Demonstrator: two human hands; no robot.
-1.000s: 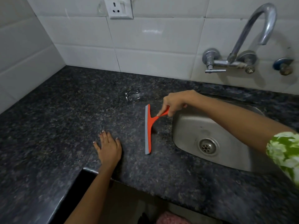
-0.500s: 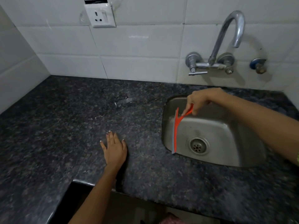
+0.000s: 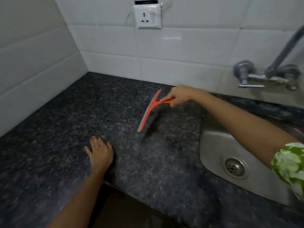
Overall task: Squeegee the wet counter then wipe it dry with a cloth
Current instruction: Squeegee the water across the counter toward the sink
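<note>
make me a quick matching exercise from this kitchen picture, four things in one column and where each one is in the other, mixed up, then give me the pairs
Things:
1. squeegee
2. left hand
3. wall socket
4. drain

Places:
A. on the white tiles above the counter
B. in the bottom of the steel sink
C. flat on the counter near its front edge
D. gripped by the right hand over the counter

Pairs: 1-D, 2-C, 3-A, 4-B

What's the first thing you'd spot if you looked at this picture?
The bright orange squeegee jumps out against the dark speckled counter, held by its handle in the right hand near the back wall. The left hand rests flat near the counter's front edge, and a shiny steel sink sits to the right.
</note>
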